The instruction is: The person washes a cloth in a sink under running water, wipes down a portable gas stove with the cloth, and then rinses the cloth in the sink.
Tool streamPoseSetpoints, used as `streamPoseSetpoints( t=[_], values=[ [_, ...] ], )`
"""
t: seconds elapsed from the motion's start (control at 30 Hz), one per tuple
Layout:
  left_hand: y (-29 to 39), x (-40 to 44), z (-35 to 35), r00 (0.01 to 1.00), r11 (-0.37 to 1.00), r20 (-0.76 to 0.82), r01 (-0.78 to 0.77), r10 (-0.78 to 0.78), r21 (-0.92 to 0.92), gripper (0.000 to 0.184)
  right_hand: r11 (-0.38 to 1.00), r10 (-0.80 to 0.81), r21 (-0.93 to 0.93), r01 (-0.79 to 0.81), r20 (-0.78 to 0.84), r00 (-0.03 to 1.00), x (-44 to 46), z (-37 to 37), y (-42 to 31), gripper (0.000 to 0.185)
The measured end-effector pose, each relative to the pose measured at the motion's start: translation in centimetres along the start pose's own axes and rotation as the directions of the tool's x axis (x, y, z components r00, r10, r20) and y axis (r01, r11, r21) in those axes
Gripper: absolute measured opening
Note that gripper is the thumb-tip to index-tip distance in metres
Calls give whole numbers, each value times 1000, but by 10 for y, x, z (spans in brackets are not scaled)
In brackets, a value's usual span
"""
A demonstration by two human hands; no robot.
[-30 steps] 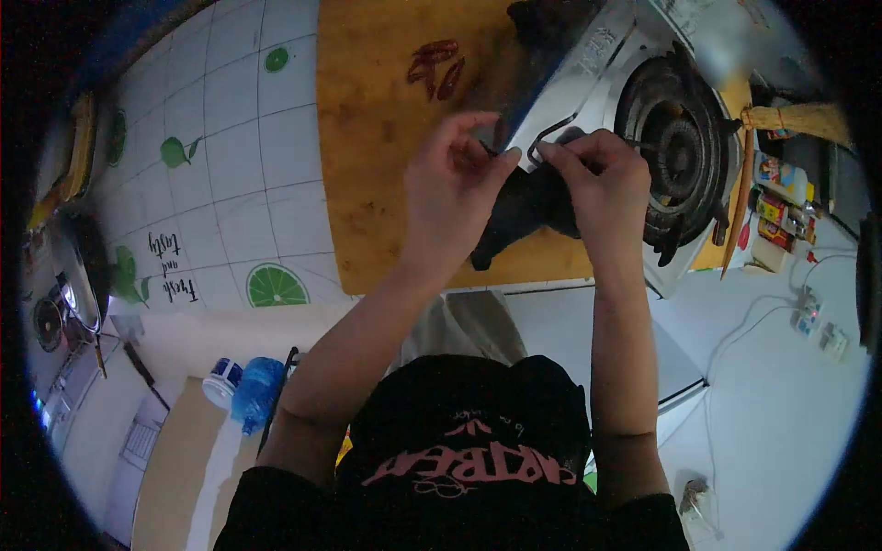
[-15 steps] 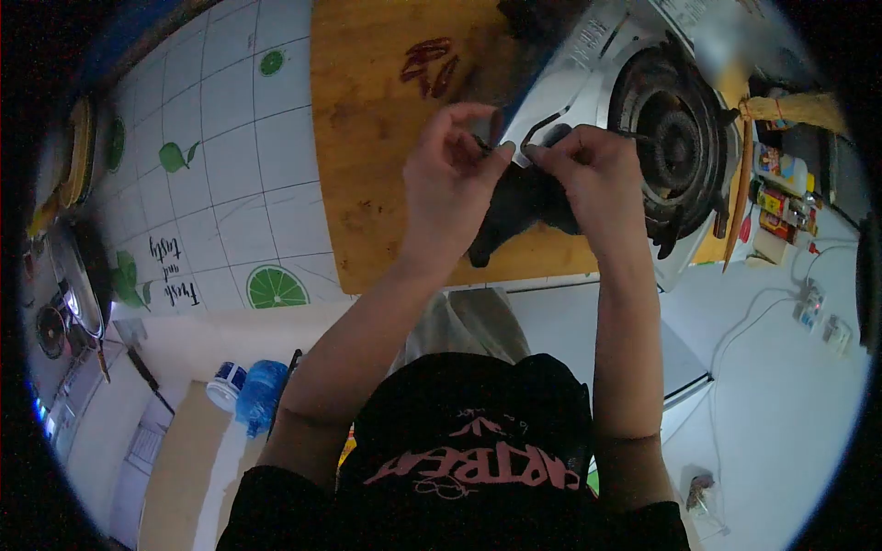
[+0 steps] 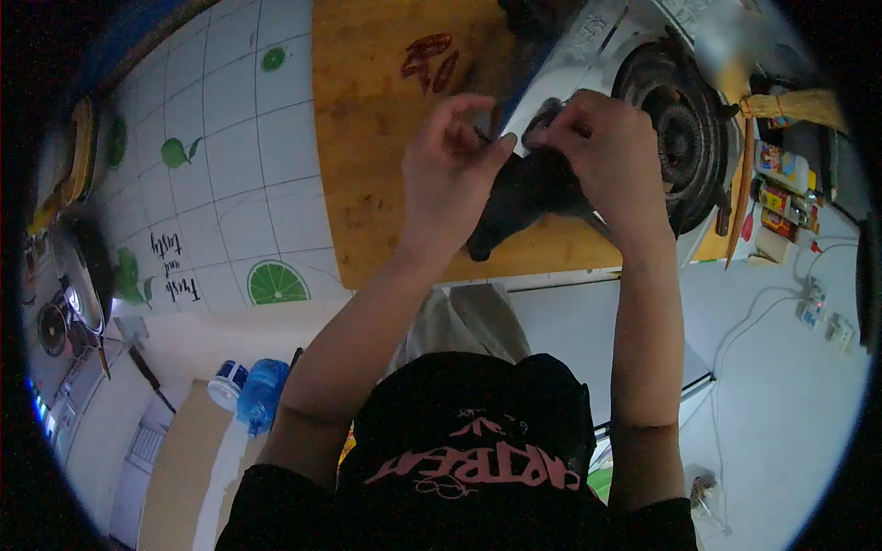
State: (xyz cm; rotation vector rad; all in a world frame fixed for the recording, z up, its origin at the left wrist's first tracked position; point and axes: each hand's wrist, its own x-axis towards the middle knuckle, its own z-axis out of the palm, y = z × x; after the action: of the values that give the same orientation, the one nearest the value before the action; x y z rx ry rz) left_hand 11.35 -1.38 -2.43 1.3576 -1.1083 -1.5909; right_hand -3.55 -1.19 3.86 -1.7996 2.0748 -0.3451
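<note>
Black bundle (image 3: 524,197) sat left of stove (image 3: 675,133), between hands, long axis slanting toward stove. Left hand (image 3: 450,170): grip part-spread, hold unclear. Right hand (image 3: 611,156), nearer stove: fingers bunched by bundle, hold unclear.

Brown wooden surface (image 3: 361,174), dark red pieces (image 3: 446,73), gas stove (image 3: 585,39)

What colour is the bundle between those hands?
The bundle looks black; head view shows it best.

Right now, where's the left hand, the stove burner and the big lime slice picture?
Left hand (image 3: 448,174): head view, middle of the hand.
Stove burner (image 3: 681,138): head view, its dark round centre.
Big lime slice picture (image 3: 277,283): head view, its middle.
</note>
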Motion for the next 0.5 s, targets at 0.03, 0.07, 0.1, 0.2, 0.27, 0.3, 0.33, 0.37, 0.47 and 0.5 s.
streamPoseSetpoints(
  t=[0.03,0.07,0.1,0.2,0.27,0.3,0.33,0.37,0.47,0.5],
  values=[
    [-3,2,1,1000,999,-2,-24,24,-24,33,1000,-13,-11,13,-14,1000,1,0,-1,15],
    [-5,3,1,999,998,-4,-47,47,-48,33,999,-28,-22,27,-28,999,2,0,-1,15],
    [-5,2,2,999,998,-5,-47,47,-49,33,999,-28,-23,28,-27,999,3,-2,-2,15],
    [-2,0,2,1000,997,-18,-15,14,-73,33,987,-138,-86,138,-1,990,7,-3,0,15],
    [-2,0,2,999,997,-24,-27,26,-73,33,956,-224,-199,214,-26,974,9,-2,3,18],
    [-1,0,2,999,997,-25,-27,25,-74,33,956,-224,-199,215,-25,974,9,-4,3,18],
    [1,-1,2,999,998,-26,-32,30,-58,34,945,-238,-218,244,54,970,10,-8,3,18],
    [3,-1,1,999,998,-28,-37,36,-41,34,933,-249,-233,274,132,959,11,-10,3,21],
    [7,-2,1,1000,998,-15,-23,22,-55,34,932,-220,-316,177,-106,970,8,-5,-5,18],
    [4,-1,1,1000,998,-13,-24,23,-57,34,931,-220,-318,176,-107,970,3,-2,-11,18]
  ],
)
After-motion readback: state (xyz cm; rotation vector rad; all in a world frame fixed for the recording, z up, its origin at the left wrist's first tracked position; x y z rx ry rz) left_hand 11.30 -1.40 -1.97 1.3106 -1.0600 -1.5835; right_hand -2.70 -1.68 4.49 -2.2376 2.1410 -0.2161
